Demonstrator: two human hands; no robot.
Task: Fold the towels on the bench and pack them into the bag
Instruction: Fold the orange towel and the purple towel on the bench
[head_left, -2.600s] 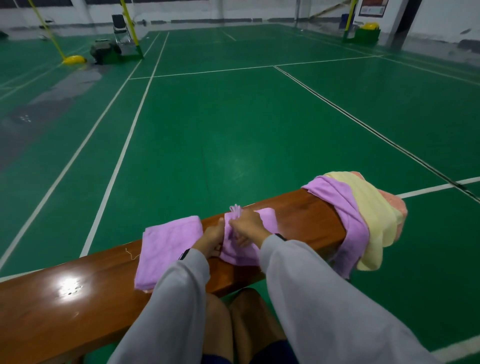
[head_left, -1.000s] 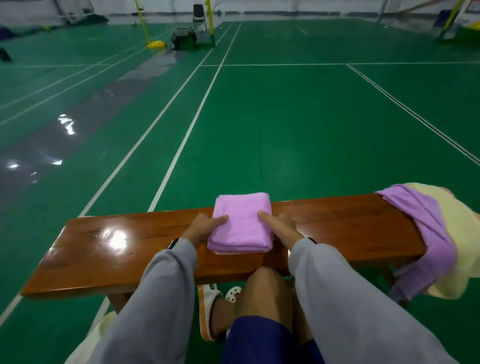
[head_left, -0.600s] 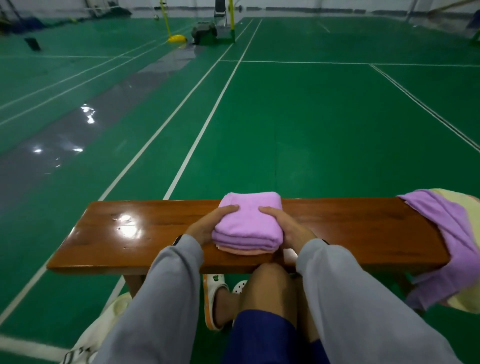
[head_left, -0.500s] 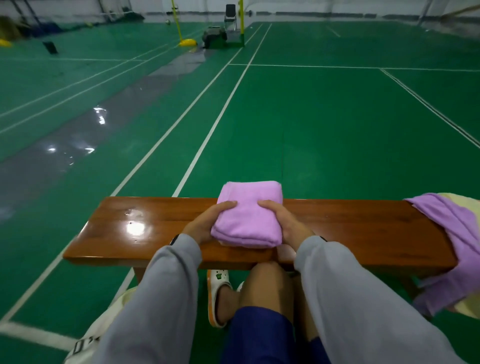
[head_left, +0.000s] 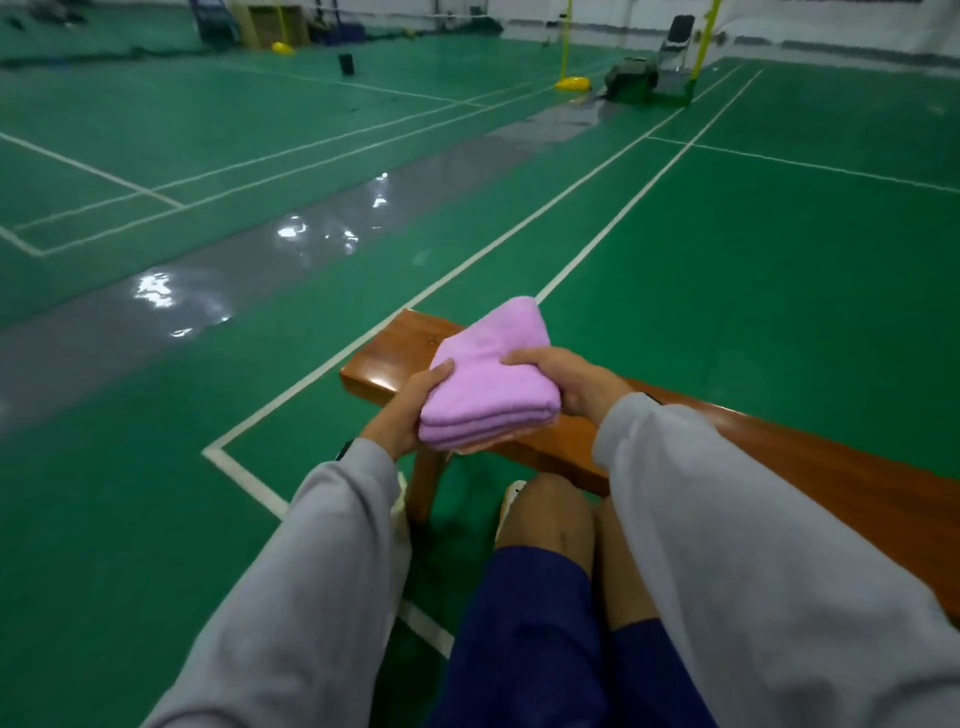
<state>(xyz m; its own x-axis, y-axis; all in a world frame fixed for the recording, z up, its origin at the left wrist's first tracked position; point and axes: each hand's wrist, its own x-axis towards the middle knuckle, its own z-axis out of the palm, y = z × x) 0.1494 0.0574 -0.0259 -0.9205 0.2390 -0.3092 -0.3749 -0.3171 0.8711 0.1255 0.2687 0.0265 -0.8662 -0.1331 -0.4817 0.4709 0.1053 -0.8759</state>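
- while that load is up, state what each hand holds.
- item one: my left hand (head_left: 410, 410) grips the left side of a stack of folded lilac terry towels (head_left: 488, 384), thumb on top, fingers curled under and out of sight. item two: my right hand (head_left: 566, 379) grips the right side likewise. a peach-coloured cloth layer (head_left: 470, 450) shows at the bottom of the stack.
- position of the stack?
- held between both hands over the near edge of the glossy brown wooden bench (head_left: 779, 457), toward its left end. it appears lifted clear of the top, though the underside is hidden.
- progress?
- folding of this stack: judged complete, layers lying roughly square. packing: not done. the bag is not in view, so i cannot state where it stands. the bench's right end runs out of frame, so whether more towels wait there cannot be confirmed.
- outstanding?
- in my judgement: bring the stack to the bag, lower it in flat so the layers do not slide apart, then check the unseen end of the bench.
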